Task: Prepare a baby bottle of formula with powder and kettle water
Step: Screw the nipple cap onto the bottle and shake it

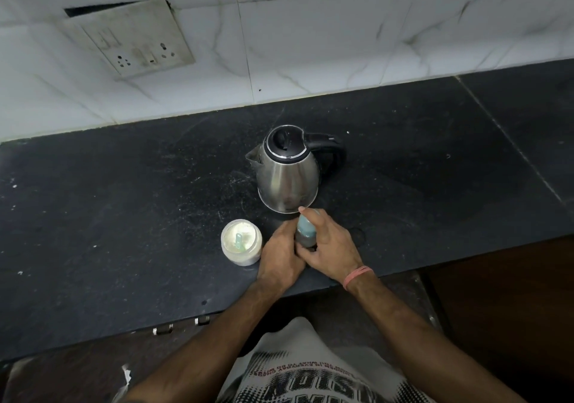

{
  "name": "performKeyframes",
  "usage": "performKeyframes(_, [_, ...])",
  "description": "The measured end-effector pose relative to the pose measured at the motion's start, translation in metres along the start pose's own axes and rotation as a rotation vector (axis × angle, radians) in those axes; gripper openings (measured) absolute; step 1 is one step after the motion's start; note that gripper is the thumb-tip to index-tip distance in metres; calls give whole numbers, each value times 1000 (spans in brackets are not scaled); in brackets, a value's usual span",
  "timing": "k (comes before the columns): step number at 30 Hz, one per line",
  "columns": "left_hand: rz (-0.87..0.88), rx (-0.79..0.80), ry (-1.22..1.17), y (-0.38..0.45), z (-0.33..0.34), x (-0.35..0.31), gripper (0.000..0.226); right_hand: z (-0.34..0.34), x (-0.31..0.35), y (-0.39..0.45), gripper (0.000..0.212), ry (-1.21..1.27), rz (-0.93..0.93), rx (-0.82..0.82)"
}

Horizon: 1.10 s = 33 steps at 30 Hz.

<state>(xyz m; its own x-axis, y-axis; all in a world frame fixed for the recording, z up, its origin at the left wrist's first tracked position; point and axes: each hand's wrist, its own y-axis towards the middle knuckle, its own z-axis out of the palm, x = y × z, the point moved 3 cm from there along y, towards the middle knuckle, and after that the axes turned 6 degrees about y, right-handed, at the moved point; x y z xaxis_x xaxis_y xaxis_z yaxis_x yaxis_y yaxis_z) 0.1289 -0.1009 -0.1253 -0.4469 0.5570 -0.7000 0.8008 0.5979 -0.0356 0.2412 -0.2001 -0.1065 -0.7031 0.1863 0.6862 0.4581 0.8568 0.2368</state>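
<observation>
A baby bottle (306,228) with a pale blue top stands on the dark counter (124,204) near its front edge. My left hand (281,255) wraps its lower body from the left. My right hand (330,244) grips its upper part and blue top from the right. Just behind the bottle stands a steel kettle (289,174) with a closed black lid and its handle to the right. Left of my hands sits an open jar of white powder (241,241) with a pale green scoop lying in it. The bottle's contents are hidden by my fingers.
A white tiled wall (310,45) rises behind the counter, with a switch and socket plate (136,39) at the upper left. The counter's front edge runs just under my wrists. A seam in the stone runs diagonally at the far right.
</observation>
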Motion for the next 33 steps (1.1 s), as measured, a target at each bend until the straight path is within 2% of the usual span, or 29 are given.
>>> performKeyframes(4, [28,-3,120,-7,8,4,76,-12,7,4,92,69,105,14])
performKeyframes(7, [99,2,290,-3,13,-4,101,-36,10,7,96,181,232,-129])
performKeyframes(10, [154,111,551,-5,22,-14,129,-68,15,1,99,443,372,-429])
performKeyframes(13, [134,230,661,-7,33,-16,132,-81,30,-4,98,816,499,-893])
performKeyframes(14, [109,251,671,-6,35,-15,132,-79,34,-4,97,938,572,-985])
performKeyframes(15, [88,261,676,-7,37,-14,132,-77,38,-5,95,1031,651,-975])
performKeyframes(16, [74,262,681,-8,39,-14,132,-73,41,-6,93,1074,706,-857])
performKeyframes(18, [68,272,704,-10,39,-15,132,-69,43,-8,90,1065,686,-580])
performKeyframes(19, [72,285,711,-10,38,-17,132,-72,45,-11,90,1065,651,-578])
performKeyframes(21, [71,306,720,-6,36,-21,133,-85,49,-12,91,1058,598,-769])
performKeyframes(22, [68,309,727,-5,34,-23,133,-89,51,-10,92,1032,584,-795])
performKeyframes(23, [70,309,740,-4,34,-23,132,-90,53,-7,93,998,567,-719])
performKeyframes(25, [80,305,764,-9,34,-23,131,-89,57,-6,92,976,493,-464])
performKeyframes(26, [81,302,772,-10,35,-22,131,-89,59,-7,91,994,468,-451])
performKeyframes(29, [76,302,779,-6,35,-21,133,-98,59,-8,86,1082,521,-713])
performKeyframes(30, [76,296,778,-4,36,-20,133,-99,59,-7,86,1098,545,-680])
performKeyframes(32, [82,297,775,-7,37,-20,132,-95,57,-7,85,1042,519,-440])
performKeyframes(33, [89,294,777,-9,38,-19,132,-94,57,-9,86,1003,500,-403])
